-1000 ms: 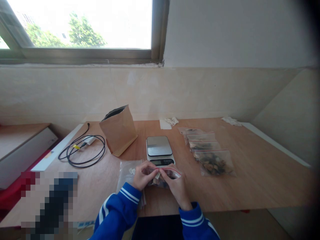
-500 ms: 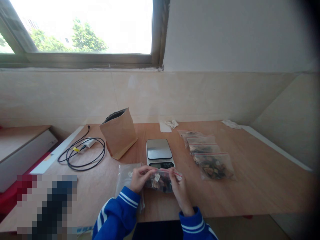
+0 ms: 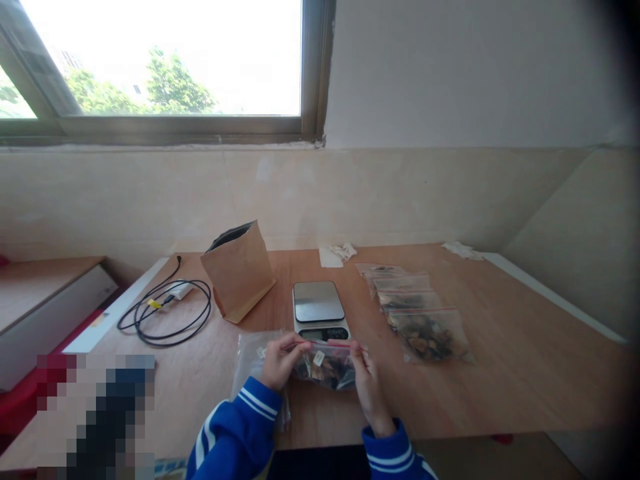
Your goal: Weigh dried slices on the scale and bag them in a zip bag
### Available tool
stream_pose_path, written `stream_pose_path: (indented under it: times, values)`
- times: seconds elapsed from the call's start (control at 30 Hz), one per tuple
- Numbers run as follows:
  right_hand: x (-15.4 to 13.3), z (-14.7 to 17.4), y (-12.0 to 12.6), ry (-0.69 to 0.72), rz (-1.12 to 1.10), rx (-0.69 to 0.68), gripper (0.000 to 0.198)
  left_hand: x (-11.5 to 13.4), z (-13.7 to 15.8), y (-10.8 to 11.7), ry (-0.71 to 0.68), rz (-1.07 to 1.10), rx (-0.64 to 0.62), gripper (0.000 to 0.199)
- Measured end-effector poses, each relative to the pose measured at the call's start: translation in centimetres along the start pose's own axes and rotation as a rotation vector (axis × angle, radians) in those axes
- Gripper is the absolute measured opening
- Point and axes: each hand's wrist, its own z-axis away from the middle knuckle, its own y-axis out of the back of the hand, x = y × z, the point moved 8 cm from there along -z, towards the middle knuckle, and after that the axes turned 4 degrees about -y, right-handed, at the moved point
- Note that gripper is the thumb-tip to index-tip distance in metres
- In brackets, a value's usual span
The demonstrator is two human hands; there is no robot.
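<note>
A clear zip bag (image 3: 327,371) with a red seal strip and dark brown dried pieces inside is held up between my hands, just in front of the scale. My left hand (image 3: 281,361) pinches its top edge at the left end. At the right end, my right hand (image 3: 367,377) grips the same strip between thumb and fingers. A small white label shows through the bag. Behind it sits a digital kitchen scale (image 3: 319,303) with a bare steel plate. Under and beside my left forearm lie flat clear plastic bags (image 3: 246,357).
Several filled zip bags (image 3: 433,333) lie in an overlapping row on the right. An open brown paper bag (image 3: 241,273) stands left of the scale. Farther left are a coiled black cable (image 3: 173,342) and white adapter. Crumpled tissue (image 3: 343,252) lies near the wall.
My right hand has slid a little to the right along the bag's top strip. My left hand stays pinched at the left end. The view has tilted slightly upward.
</note>
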Motion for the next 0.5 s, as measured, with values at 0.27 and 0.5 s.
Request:
stream_pose_path:
  times: [0.27, 0.5]
  values:
    - [-0.3, 0.5, 2.5, 0.022, 0.102, 0.137, 0.068, -0.8, 0.1, -0.9, 0.017, 0.04, -0.137, 0.044]
    - [-3.3, 0.1, 10.7, 0.057, 0.229, 0.499, 0.071, 0.4, -0.1, 1.7, 0.02, 0.192, 0.048, 0.064]
